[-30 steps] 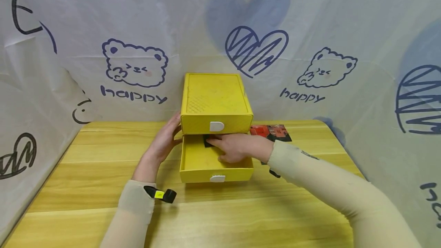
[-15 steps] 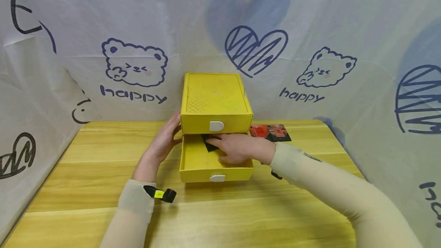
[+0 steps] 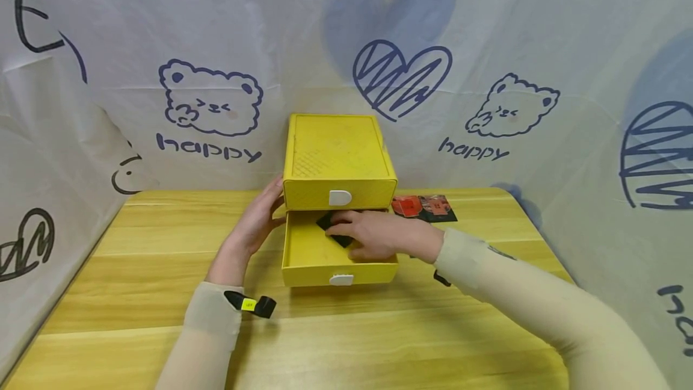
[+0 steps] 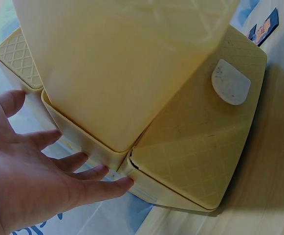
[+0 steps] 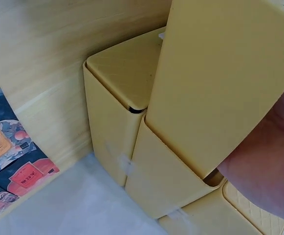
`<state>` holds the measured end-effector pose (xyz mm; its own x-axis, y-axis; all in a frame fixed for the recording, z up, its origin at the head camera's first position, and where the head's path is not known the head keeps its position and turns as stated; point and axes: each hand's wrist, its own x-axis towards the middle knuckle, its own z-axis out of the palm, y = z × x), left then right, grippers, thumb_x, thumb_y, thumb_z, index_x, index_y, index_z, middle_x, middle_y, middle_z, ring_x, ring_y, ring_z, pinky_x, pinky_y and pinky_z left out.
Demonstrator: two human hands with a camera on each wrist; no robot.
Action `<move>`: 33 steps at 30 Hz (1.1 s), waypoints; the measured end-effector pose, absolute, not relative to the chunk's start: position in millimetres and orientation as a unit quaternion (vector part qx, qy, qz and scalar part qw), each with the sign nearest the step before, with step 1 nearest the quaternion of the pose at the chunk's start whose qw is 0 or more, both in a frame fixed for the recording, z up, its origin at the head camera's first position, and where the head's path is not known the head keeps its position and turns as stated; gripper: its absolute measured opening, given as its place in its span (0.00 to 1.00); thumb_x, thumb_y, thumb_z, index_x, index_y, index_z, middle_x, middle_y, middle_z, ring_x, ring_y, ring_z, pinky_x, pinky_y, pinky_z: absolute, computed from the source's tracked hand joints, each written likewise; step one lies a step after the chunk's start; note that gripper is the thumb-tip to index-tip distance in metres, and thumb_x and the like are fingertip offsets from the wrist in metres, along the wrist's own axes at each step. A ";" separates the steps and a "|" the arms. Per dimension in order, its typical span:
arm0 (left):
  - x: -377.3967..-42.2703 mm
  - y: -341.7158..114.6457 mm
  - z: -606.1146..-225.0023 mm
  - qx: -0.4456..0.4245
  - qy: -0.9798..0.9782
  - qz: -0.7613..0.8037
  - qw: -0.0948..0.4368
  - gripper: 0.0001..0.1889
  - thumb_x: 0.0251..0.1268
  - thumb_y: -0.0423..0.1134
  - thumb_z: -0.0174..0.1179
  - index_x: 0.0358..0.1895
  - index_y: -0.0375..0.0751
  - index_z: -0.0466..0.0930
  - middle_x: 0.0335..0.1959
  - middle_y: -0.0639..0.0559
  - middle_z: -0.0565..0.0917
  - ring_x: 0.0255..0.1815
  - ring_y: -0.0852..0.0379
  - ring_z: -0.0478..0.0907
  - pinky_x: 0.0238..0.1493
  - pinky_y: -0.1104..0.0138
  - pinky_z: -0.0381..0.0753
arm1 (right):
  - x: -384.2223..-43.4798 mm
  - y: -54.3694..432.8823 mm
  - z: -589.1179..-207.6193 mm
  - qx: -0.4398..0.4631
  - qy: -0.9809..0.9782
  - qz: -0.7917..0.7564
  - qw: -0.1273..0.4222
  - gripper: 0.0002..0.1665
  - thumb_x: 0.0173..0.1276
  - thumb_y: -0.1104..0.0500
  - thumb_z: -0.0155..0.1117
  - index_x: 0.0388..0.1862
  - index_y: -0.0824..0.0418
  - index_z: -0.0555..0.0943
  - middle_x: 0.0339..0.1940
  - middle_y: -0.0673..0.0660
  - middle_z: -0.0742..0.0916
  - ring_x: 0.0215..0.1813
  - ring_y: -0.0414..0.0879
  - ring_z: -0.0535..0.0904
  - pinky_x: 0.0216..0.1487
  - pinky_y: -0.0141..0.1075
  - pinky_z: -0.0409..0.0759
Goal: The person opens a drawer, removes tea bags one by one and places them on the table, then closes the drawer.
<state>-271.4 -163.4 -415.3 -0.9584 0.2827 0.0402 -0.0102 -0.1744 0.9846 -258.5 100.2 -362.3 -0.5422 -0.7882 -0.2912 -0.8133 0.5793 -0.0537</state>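
Note:
In the head view a yellow drawer unit (image 3: 342, 146) stands at the back of the table with one drawer (image 3: 305, 251) pulled out. My right hand (image 3: 376, 235) reaches into that drawer, fingertips on a dark flat packet (image 3: 342, 239) lying inside; the thumb is apart from it. In the right wrist view the drawer's wall hides the fingers and the packet. My left hand (image 3: 258, 218) is at the unit's left side. Its fingers, spread in the left wrist view, rest at the edges of the tiers, with the bottom drawer's front (image 4: 190, 142) below them.
Several dark sachets with red and orange labels (image 5: 27, 174) lie on the table (image 3: 162, 294) to the right of the unit. A white cloth with drawings (image 3: 303, 35) hangs close behind. White tabs (image 3: 341, 280) mark the drawer fronts.
The dark packet has slid forward in the drawer and turned, so more of it shows. My right hand has shifted slightly back and right. The left hand stays put.

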 end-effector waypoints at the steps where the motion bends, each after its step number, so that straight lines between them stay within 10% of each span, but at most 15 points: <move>1: -271.5 -163.7 -415.2 0.107 0.635 0.759 0.097 0.32 0.87 0.55 0.35 0.86 0.50 0.45 0.86 0.49 0.48 0.85 0.43 0.46 0.77 0.34 0.49 | -258.2 100.8 -362.2 -0.460 0.876 0.045 0.141 0.36 0.78 0.52 0.63 0.82 0.53 0.67 0.81 0.62 0.67 0.68 0.56 0.78 0.71 0.46 0.75; 33: -272.6 -169.7 -414.6 0.114 0.632 0.758 0.111 0.32 0.88 0.52 0.36 0.87 0.50 0.43 0.85 0.43 0.51 0.85 0.41 0.46 0.76 0.31 0.50 | -257.6 106.9 -367.4 -0.474 0.873 0.042 0.103 0.30 0.77 0.47 0.66 0.72 0.58 0.75 0.78 0.66 0.70 0.65 0.55 0.80 0.63 0.46 0.81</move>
